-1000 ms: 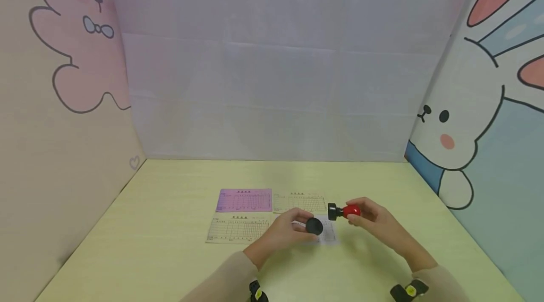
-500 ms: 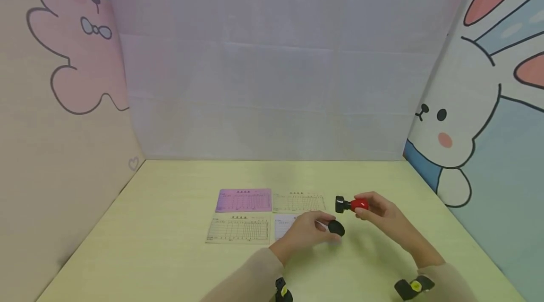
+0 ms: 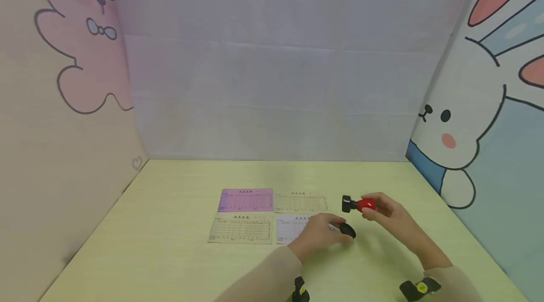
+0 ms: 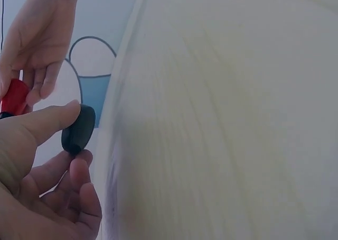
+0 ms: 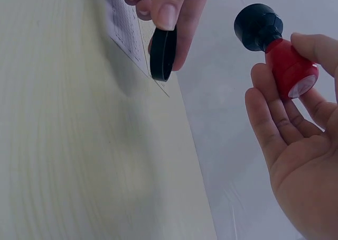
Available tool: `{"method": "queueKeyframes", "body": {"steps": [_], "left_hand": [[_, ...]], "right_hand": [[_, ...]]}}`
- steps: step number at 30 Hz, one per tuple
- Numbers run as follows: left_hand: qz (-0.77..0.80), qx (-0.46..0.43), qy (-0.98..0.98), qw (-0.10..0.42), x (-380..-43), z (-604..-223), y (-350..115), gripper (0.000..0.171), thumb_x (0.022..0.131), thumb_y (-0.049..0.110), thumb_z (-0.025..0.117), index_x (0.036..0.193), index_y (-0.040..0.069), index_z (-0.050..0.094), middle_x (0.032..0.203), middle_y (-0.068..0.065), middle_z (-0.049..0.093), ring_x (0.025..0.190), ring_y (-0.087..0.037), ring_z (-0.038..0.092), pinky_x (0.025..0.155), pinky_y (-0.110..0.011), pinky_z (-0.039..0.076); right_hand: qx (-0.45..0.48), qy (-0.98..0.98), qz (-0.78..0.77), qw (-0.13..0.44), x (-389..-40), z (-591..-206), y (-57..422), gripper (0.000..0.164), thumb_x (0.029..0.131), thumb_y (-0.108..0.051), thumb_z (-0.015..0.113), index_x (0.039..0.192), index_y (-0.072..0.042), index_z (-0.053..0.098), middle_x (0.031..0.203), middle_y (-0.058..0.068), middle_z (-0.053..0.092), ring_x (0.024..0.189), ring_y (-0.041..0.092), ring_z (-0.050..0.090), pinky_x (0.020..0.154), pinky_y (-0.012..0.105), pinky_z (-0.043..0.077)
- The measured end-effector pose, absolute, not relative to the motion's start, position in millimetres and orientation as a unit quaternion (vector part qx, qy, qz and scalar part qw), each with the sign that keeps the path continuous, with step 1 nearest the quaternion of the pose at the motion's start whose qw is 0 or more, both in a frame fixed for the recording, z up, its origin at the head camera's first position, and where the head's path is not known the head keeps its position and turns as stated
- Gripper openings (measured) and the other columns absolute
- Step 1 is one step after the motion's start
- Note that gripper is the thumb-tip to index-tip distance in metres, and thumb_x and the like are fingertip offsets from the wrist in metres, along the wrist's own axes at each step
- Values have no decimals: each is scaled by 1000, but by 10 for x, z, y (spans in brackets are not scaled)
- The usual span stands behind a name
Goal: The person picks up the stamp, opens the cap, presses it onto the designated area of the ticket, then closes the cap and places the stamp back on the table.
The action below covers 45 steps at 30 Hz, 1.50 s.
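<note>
My right hand (image 3: 393, 217) grips a stamp (image 5: 288, 65) by its red handle, with the round black head pointing left in the head view. Between thumb and fingers my left hand (image 3: 320, 233) pinches a round black cap (image 4: 79, 129), shallow like a lid and held tilted on edge. In the head view the cap sits just below and close to the stamp's head, apart from it. Both things are held up over the table, right of a white printed slip (image 3: 291, 228) that the left hand partly covers.
A purple slip (image 3: 246, 199), a pale yellow slip (image 3: 301, 202) and a larger cream slip (image 3: 241, 228) lie beside the white one on the light wooden table (image 3: 170, 264). Cloth walls (image 3: 272, 103) with cartoon animals enclose the table on three sides.
Both hands have moved to the right, the left one farther, uncovering more of the white slip. The cap has turned from facing the camera to more edge-on. Both grips stay the same.
</note>
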<state>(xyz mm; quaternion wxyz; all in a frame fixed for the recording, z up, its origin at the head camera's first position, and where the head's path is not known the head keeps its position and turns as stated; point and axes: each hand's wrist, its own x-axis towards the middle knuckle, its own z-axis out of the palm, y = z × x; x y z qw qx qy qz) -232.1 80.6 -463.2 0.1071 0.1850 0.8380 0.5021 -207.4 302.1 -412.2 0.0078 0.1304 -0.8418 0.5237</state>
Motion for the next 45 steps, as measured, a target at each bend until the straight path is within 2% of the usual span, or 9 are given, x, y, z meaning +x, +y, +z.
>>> {"method": "queueKeyframes", "body": {"steps": [9, 16, 22, 33, 39, 45], "left_hand": [[441, 184, 874, 91, -2318, -4640, 919, 43, 72, 30, 92, 111, 18, 77, 94, 12, 70, 83, -2, 60, 79, -23, 50], [349, 205, 911, 74, -2316, -4582, 1002, 43, 73, 35, 91, 111, 18, 78, 94, 12, 65, 86, -3, 55, 78, -21, 47], [296, 224, 926, 66, -2306, -4551, 1058, 43, 74, 35, 90, 111, 17, 78, 89, 11, 63, 80, -2, 51, 75, -18, 46], [282, 225, 930, 68, -2282, -4540, 1061, 46, 73, 33, 91, 113, 16, 77, 87, 10, 60, 77, -2, 51, 73, -18, 45], [301, 223, 923, 86, -2280, -4534, 1034, 47, 74, 32, 91, 115, 16, 76, 90, 10, 62, 78, -3, 51, 74, -19, 47], [317, 226, 916, 96, -2287, -4513, 963, 51, 73, 32, 91, 119, 17, 75, 95, 9, 63, 82, -4, 53, 76, -21, 48]], "right_hand": [[123, -843, 523, 8, -2064, -4116, 3044, 42, 100, -22, 65, 135, -2, 52, 117, 18, 63, 97, 15, 68, 86, 30, 57], [131, -842, 523, 6, -2071, -4130, 3047, 42, 101, -21, 64, 136, -1, 52, 119, 20, 63, 98, 15, 68, 84, 25, 56], [138, -838, 528, 14, -2066, -4102, 3037, 40, 101, -17, 63, 136, 0, 52, 116, 19, 63, 96, 14, 68, 84, 29, 57], [134, -836, 532, 3, -2076, -4135, 3030, 41, 101, -18, 64, 135, -1, 52, 118, 18, 63, 97, 15, 68, 85, 29, 57], [130, -843, 522, 4, -2079, -4137, 3024, 43, 100, -22, 64, 137, -3, 52, 121, 20, 62, 99, 14, 68, 85, 24, 55], [134, -841, 524, 6, -2082, -4133, 3016, 42, 101, -20, 64, 136, -2, 52, 120, 20, 62, 98, 14, 68, 84, 25, 56]]}}
